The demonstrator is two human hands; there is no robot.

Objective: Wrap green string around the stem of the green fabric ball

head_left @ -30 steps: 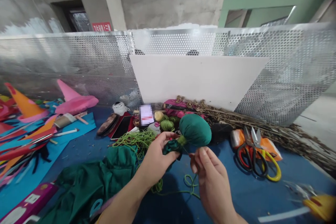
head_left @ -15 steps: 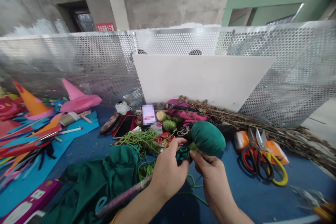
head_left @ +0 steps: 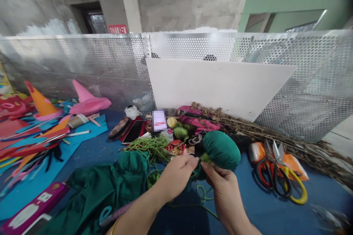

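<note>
A stuffed green fabric ball (head_left: 221, 149) sits just beyond my hands, its gathered neck wrapped with light green cord (head_left: 204, 157). My right hand (head_left: 224, 187) pinches this neck from the right, thumb and fingers closed. On the other side my left hand (head_left: 178, 176) is closed at the bunched dark green cloth below the neck; its fingertips partly hide what they grip. Loose green cord (head_left: 204, 192) trails on the blue table beneath. To the left lies a dark green cloth piece (head_left: 110, 187), with a pinkish wrapped stick (head_left: 118, 214) across it, partly behind my left forearm.
Scissors (head_left: 273, 169) lie on an orange packet at right. Tangled green cord (head_left: 149, 147), yarn balls (head_left: 180, 132) and a phone (head_left: 134, 132) lie beyond. Dried stems (head_left: 275, 136) run along a white board (head_left: 215, 84). Coloured felt pieces (head_left: 35, 143) and a purple box (head_left: 35, 205) are at left.
My left hand has turned and its fingers have closed in toward the neck of the ball. My right hand keeps its pinch there. The whole view has shifted slightly.
</note>
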